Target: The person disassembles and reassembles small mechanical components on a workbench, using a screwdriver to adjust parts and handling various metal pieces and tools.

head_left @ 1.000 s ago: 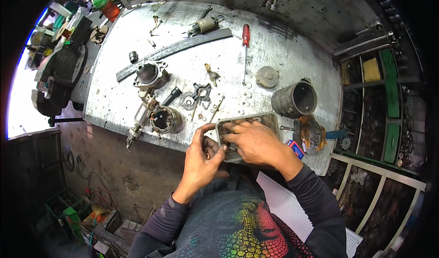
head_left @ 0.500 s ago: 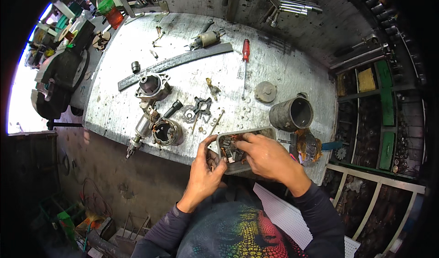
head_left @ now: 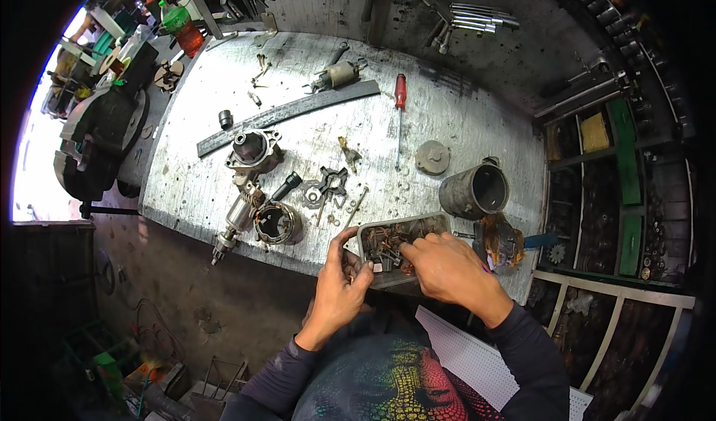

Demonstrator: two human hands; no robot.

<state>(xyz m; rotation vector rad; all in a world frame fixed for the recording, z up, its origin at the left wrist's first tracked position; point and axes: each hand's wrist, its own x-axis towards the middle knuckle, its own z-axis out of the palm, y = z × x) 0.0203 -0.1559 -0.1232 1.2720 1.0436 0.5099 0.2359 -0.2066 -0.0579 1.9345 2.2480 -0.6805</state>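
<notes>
A grey rectangular tray (head_left: 403,221) sits at the bench's front edge, holding a jumble of small metal parts (head_left: 382,243), some of them copper-coloured. My left hand (head_left: 339,290) grips the tray's left end, thumb at the near side and fingers around the outer wall. Over the tray's right half, my right hand (head_left: 453,269) reaches in with bent, closed fingers. Its fingertips are down among the parts, and what they pinch, if anything, is hidden. Left of the tray lie a ring-shaped motor part (head_left: 277,224), a black star-shaped piece (head_left: 333,181) and several small bolts and washers.
A dark open cylinder (head_left: 459,193) and a round metal cap (head_left: 432,158) stand on the right. Farther back are a red-handled screwdriver (head_left: 400,93) and a long flat bar (head_left: 298,115). On the left are a motor housing (head_left: 252,154), an armature (head_left: 237,216) and a vise (head_left: 93,145).
My right hand has shifted a little right and nearer within the tray, uncovering more of the small parts. My left hand keeps its grip. The whole view has shifted slightly.
</notes>
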